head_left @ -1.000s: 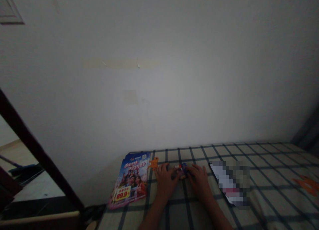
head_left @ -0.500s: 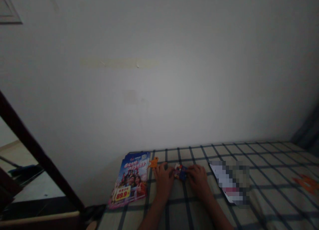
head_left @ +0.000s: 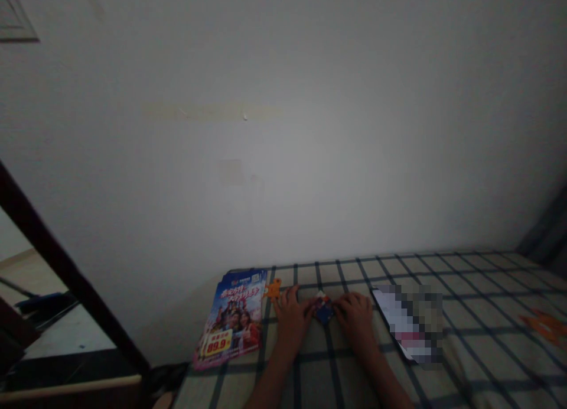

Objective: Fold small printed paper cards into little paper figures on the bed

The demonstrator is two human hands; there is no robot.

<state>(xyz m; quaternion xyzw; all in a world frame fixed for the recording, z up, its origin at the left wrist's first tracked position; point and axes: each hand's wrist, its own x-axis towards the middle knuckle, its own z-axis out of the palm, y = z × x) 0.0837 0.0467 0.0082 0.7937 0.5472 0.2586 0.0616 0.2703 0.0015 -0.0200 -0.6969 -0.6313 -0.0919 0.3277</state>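
On a checked bedsheet (head_left: pixel 469 291), my left hand (head_left: pixel 292 315) and my right hand (head_left: pixel 355 314) lie close together, a small folded piece of coloured paper (head_left: pixel 323 308) between them. Both hands pinch the paper with their fingertips, the left from its left side and the right from its right side. The paper is blue with red and white print and rests low on the sheet. The scene is dim and the fingers are small in view.
A stack of colourful flyers (head_left: pixel 233 319) lies left of my left hand, with a small orange paper piece (head_left: pixel 273 289) at its top right corner. A blurred-out flat item (head_left: pixel 410 321) lies to the right. Another orange shape (head_left: pixel 544 326) sits far right. A white wall stands behind; a dark bed rail (head_left: pixel 66 273) runs at the left.
The folded paper has turned and shifted slightly between my fingertips. Both hands have stayed in nearly the same place on the sheet.
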